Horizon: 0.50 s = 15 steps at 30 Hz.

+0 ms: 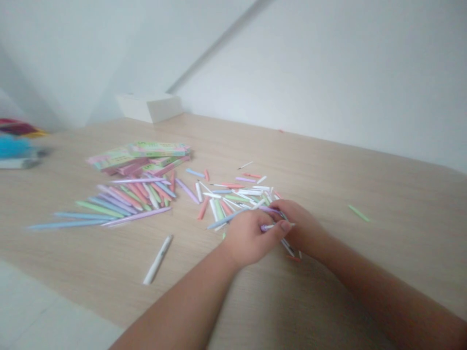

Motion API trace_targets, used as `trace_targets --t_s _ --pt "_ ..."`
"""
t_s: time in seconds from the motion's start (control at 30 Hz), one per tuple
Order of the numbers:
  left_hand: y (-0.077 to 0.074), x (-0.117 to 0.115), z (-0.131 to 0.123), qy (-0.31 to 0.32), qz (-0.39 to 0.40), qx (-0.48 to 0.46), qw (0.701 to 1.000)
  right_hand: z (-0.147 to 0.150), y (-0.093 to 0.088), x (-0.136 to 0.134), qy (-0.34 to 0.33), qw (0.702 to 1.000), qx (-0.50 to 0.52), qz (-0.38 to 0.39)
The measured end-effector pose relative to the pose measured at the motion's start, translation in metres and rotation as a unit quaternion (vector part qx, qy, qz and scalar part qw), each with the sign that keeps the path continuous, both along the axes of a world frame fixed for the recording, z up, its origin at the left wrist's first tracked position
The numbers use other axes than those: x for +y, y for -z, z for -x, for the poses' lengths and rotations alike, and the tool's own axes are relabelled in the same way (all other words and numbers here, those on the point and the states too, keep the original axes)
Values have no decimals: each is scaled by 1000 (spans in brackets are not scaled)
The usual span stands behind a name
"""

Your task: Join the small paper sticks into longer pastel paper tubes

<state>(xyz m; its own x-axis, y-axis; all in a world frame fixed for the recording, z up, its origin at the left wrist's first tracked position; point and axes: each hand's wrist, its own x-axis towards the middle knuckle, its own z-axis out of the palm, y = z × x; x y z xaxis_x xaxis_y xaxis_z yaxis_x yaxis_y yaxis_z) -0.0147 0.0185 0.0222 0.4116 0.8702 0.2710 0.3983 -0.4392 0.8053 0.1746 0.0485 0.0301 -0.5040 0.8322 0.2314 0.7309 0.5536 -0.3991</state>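
Observation:
Both hands meet over a loose heap of pastel pen parts [237,198] at the middle of the table. My left hand [248,238] is closed, with a thin purple-and-white pen part [267,227] between thumb and fingers; its pale tip pokes out past the thumb. Close against it, my right hand [302,226] has curled fingers, partly hidden behind the left thumb. Whatever the right hand grips is hidden and blurred. A purple piece [268,209] lies by its fingertips, and thin white refills [287,247] show below the hands.
Assembled-looking pastel pens [127,199] lie fanned out at left, with flat printed boxes [156,149] behind them. A white pen [157,260] lies nearer me. One green piece [359,213] is at right. A white box [149,107] stands by the wall.

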Motion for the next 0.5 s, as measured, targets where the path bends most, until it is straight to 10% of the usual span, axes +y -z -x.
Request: trace_targets --t_s 0.27,0.5 --pt "-1 -7 -6 12 -57 148 987 -52 11 -106 205 929 301 66" --pt "1 -9 -11 6 -76 201 977 -48 16 -108 192 922 335 22"
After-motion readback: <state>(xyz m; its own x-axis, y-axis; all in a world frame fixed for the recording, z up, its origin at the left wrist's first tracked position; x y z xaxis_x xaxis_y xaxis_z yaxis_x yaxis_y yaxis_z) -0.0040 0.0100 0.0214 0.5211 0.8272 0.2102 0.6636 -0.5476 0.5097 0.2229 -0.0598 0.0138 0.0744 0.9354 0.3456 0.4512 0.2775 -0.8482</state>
